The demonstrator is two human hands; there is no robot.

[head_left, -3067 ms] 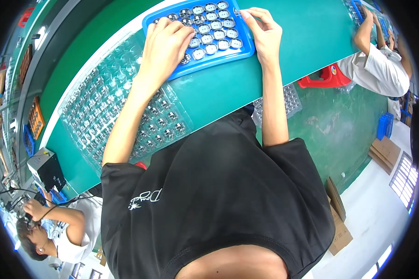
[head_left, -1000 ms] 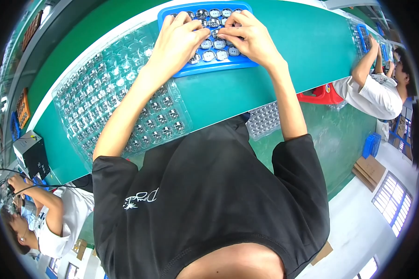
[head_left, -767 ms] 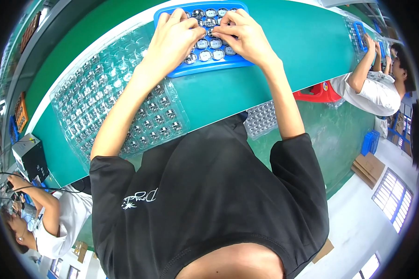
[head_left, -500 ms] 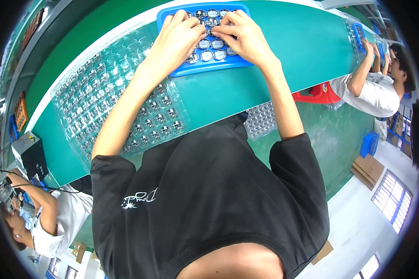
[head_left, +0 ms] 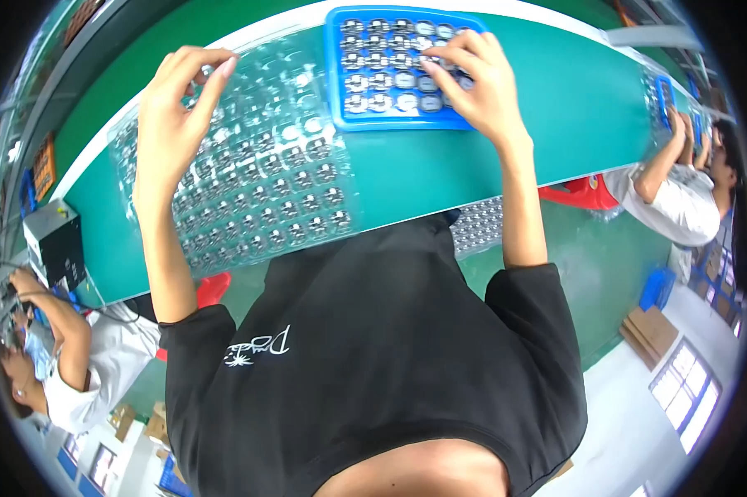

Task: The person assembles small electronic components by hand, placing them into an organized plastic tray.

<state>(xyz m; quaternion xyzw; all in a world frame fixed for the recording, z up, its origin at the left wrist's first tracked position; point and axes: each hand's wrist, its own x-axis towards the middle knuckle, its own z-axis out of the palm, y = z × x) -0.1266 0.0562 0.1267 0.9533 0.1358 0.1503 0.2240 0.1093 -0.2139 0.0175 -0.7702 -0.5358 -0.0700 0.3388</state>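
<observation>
Left hand (head_left: 175, 108) gone from blue tray (head_left: 340, 116) to clear blister sheet (head_left: 257, 182) at left, fingers curled, pinching small part there. Right hand (head_left: 477, 83) spread flat on tray parts. Advice: lift part straight, hold tray steady on bench (head_left: 572, 108).

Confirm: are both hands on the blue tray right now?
No. Only the right hand rests on the blue tray; the left hand is over the clear blister sheet beside it.
</observation>
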